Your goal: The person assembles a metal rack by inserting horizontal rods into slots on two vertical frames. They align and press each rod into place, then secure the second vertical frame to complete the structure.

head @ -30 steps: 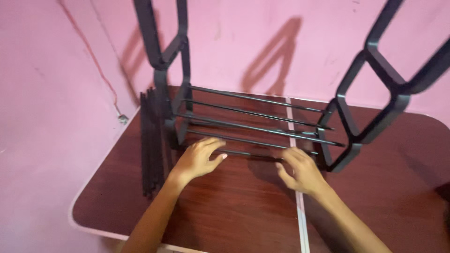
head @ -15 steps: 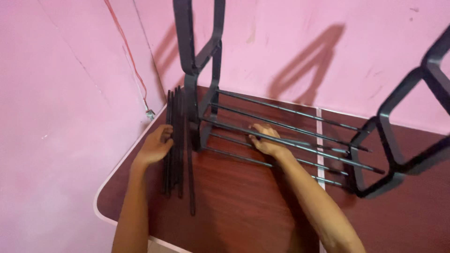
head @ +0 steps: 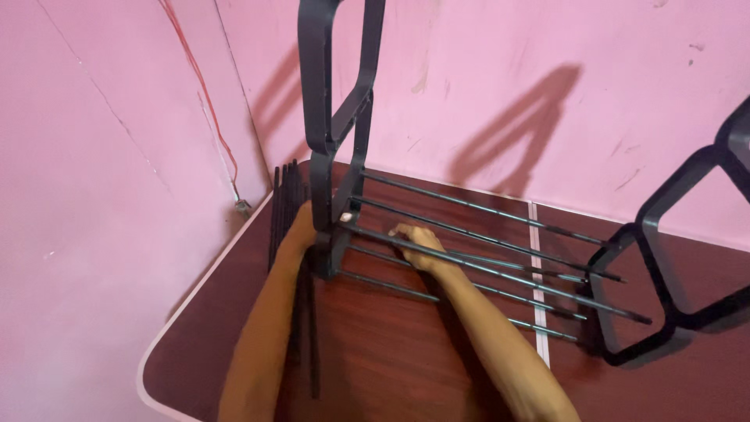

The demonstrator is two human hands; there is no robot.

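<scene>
Closest to me is the glossy dark wood-grain table [head: 375, 367] with its pale rounded edge. Mid-frame, the right hand [head: 418, 244] curls its fingers around a thin metal rod [head: 500, 273] of the black rack. The left hand [head: 308, 223] is mostly behind the chunky left side frame [head: 336, 117], thumb gripping it. Loose rods [head: 285, 203] lie left, by the scuffed pink wall [head: 547, 94].
</scene>
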